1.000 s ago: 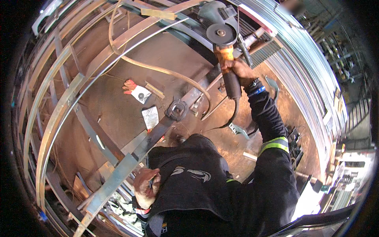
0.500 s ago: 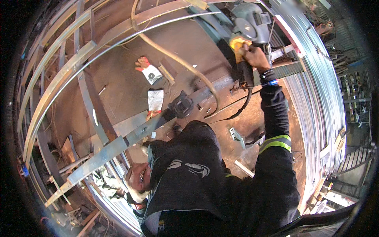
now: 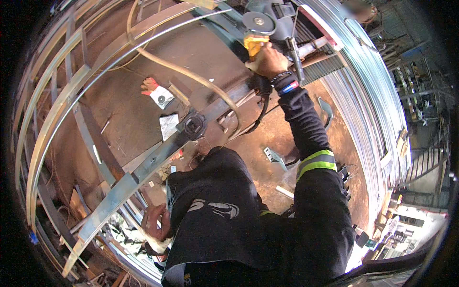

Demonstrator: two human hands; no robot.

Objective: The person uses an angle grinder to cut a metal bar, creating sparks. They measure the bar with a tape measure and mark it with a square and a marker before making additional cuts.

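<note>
Orange angle grinder (image 3: 255, 44): bright orange-yellow at the head, dark along the body behind it, held out ahead of me near the top of the view, toward the right.
Disc (image 3: 258, 22): round, grey and flat, a pale hub at its centre; its face shows to me, and I cannot tell whether its edge touches the metal behind it.
Cord (image 3: 263, 109): black, dropping from the rear of the tool and curving back toward me.
Right hand (image 3: 270, 61): wrapped firmly around the grinder just behind the orange part, back of the hand upward, knuckles bent.
Right arm: reaching well forward and up the view, in a black sleeve with a yellow-green and grey band (image 3: 316, 162); a dark bracelet and a coloured wristband circle the wrist.
Left hand (image 3: 157, 221): low and close against the side of my dark clothing (image 3: 215, 191), fingers loosely curled; I cannot tell whether anything is in it.
Left arm: bent, mostly hidden beneath that clothing.
Steel bar (image 3: 160, 152): grey, slanting across the middle, with a dark squarish block (image 3: 193, 126) on it.
Glove (image 3: 160, 97): pale cuff, reddish fingers, lying beyond the bar.
Long metal lengths (image 3: 366, 105): silvery, stacked to the right of my outstretched arm.
</note>
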